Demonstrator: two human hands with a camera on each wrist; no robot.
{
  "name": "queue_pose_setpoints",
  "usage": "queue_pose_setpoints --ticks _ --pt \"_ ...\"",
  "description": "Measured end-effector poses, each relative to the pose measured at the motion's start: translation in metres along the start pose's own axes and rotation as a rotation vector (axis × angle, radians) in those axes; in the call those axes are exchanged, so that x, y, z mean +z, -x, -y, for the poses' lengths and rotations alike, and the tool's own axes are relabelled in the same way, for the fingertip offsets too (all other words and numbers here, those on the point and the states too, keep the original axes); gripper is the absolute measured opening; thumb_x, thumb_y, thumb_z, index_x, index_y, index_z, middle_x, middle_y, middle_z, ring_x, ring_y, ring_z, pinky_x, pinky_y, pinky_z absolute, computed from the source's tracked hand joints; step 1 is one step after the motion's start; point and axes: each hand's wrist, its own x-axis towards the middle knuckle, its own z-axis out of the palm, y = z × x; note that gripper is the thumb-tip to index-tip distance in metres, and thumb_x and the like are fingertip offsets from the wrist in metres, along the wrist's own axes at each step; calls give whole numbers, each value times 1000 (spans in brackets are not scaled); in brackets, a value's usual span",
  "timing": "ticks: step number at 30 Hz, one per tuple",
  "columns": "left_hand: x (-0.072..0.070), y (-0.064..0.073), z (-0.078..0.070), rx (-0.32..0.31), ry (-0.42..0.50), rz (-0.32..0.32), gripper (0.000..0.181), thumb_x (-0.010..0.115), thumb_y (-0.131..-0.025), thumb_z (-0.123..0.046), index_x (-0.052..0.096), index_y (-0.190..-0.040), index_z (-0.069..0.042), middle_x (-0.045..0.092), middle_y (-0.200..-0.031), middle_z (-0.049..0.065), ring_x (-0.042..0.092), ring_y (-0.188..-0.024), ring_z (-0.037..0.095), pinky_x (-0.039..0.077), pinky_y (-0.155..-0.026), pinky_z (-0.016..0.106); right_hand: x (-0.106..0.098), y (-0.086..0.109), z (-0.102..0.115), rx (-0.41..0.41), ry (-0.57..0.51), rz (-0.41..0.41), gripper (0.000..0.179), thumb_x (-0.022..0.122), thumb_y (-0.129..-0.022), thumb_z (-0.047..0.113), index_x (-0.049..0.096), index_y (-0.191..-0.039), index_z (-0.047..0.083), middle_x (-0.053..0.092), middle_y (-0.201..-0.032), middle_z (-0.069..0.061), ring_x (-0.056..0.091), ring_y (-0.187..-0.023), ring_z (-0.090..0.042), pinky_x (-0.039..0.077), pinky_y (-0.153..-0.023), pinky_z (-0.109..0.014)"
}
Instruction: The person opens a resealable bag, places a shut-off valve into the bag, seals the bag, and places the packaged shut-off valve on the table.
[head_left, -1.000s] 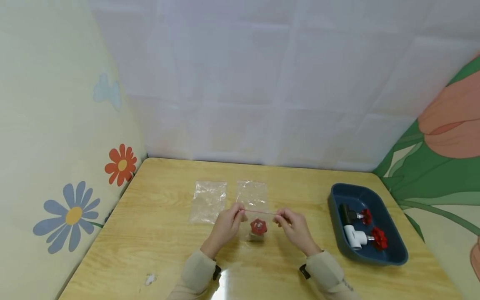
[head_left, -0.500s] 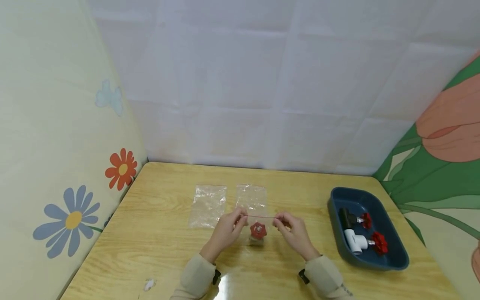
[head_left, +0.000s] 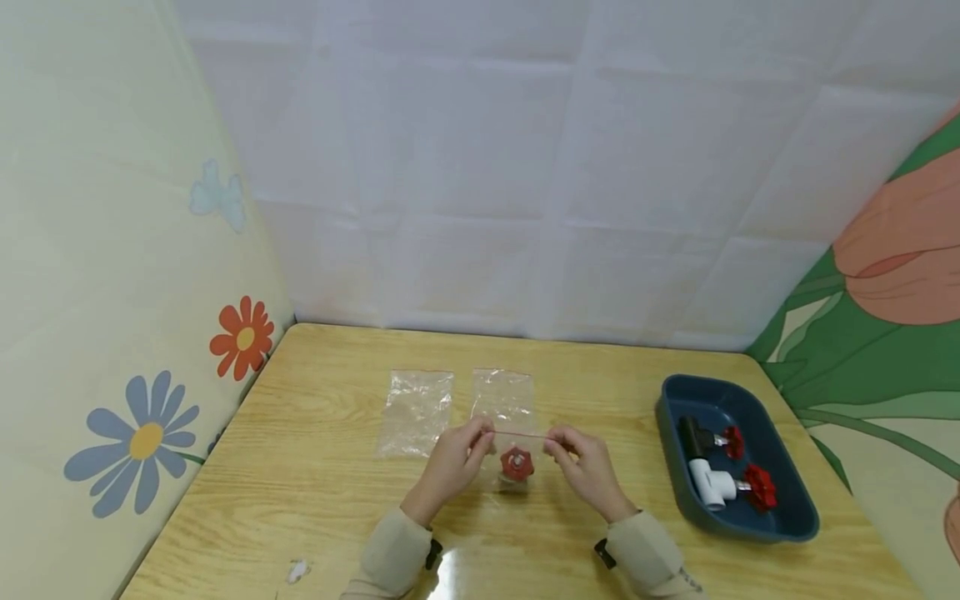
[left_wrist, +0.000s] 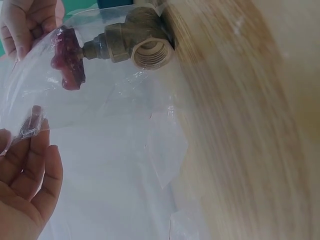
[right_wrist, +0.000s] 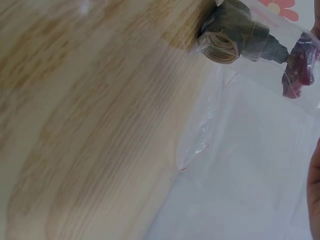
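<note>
A clear zip bag (left_wrist: 95, 107) stands upright with a brass valve (left_wrist: 120, 42) inside it. The valve's red handwheel (head_left: 517, 463) points up, close below the bag's red-lined top edge (head_left: 519, 434). At the left end of that edge, my left hand (head_left: 453, 460) pinches the plastic between thumb and fingers. My right hand (head_left: 588, 468) pinches the opposite end, so the red line runs nearly straight between both hands. In the right wrist view, the valve's threaded opening (right_wrist: 220, 48) shows through the plastic, while most of the right hand is out of frame.
Two flat clear bags, a left one (head_left: 416, 408) and a right one (head_left: 504, 392), lie on the wooden table (head_left: 322, 467) behind the hands. At right, a blue tray (head_left: 797, 492) holds a black valve (head_left: 693, 435) and a white valve (head_left: 712, 483), both with red handwheels.
Both hands keep their pinch on the bag's top edge and have come slightly closer together. The whole head view has shifted down a little; the bagged valve stays in place.
</note>
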Motion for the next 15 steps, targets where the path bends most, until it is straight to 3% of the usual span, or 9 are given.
queue_pose_setpoints --ticks 7,15 --pt "0 -2 -2 23 -15 -10 6 55 -87 2 53 -83 -2 60 -65 2 58 -58 11 44 -50 16 0 -1 2 -4 -23 12 14 62 -72 -19 59 -74 -5 62 -66 -11 58 -57 -20 49 -58 -17" --pt "-3 -4 -6 -28 -28 69 5 53 -90 -6 56 -93 -4 65 -77 9 63 -68 15 50 -61 20 -1 -2 3 9 -73 40 12 62 -73 -17 59 -77 -7 60 -67 -12 56 -56 -19 50 -52 -25"
